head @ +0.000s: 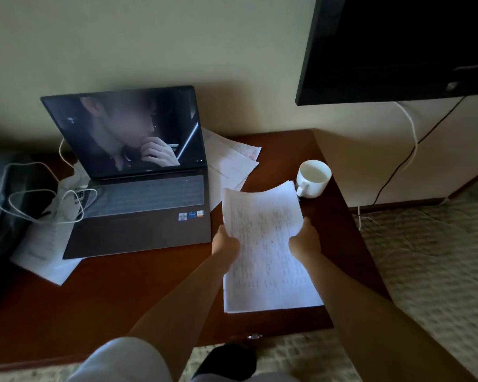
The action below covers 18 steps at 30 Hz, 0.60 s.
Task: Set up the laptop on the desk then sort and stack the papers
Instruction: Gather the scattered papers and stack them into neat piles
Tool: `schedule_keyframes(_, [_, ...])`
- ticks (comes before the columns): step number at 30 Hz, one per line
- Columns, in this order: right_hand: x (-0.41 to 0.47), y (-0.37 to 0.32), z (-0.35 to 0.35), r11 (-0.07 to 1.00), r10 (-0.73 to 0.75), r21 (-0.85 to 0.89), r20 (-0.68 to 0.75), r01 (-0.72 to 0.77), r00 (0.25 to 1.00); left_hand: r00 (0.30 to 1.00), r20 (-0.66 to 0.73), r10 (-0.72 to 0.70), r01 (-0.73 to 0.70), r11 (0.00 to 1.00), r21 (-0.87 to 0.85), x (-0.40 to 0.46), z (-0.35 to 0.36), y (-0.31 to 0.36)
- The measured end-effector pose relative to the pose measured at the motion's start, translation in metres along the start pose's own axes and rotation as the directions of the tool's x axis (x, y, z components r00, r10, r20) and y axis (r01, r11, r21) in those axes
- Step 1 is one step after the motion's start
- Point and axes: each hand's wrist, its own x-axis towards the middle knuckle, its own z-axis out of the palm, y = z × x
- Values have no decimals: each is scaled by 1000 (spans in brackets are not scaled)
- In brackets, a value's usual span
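White handwritten sheets (262,244) sit in my two-handed grip, left hand (226,241) and right hand (304,239) pinching opposite edges right of the open laptop (138,183), lower ends on the desk (122,293) for squaring.

Hotel-like room: wall-mounted TV (398,45), wooden desk (122,299), carpet (425,257).

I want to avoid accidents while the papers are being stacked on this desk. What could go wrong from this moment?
1. The white mug stands right beside the far corner of the paper stack held by the left hand and right hand; a nudge might tip it.
2. Loose sheets lie partly behind the laptop, and another sheet under it; pulling these may shift it.
3. The white cable loops loosely and might snag.
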Motion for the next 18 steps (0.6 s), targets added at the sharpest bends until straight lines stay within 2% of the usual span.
schedule_keyframes(8, [-24, 10, 1, 988, 36, -150, 21, -33, 999, 993, 82, -88, 70, 976, 206, -11, -12, -11])
schedule_keyframes(11, [-40, 14, -2, 955, -15, -295, -33, 4, 999, 996, 26, -80, 68, 950, 304, -28, -20, -10])
schedule_keyframes(18, [-85, -16, 30, 962, -218, -142, 125, 235, 968, 998, -48, -52, 63, 959, 277, -72, -61, -37])
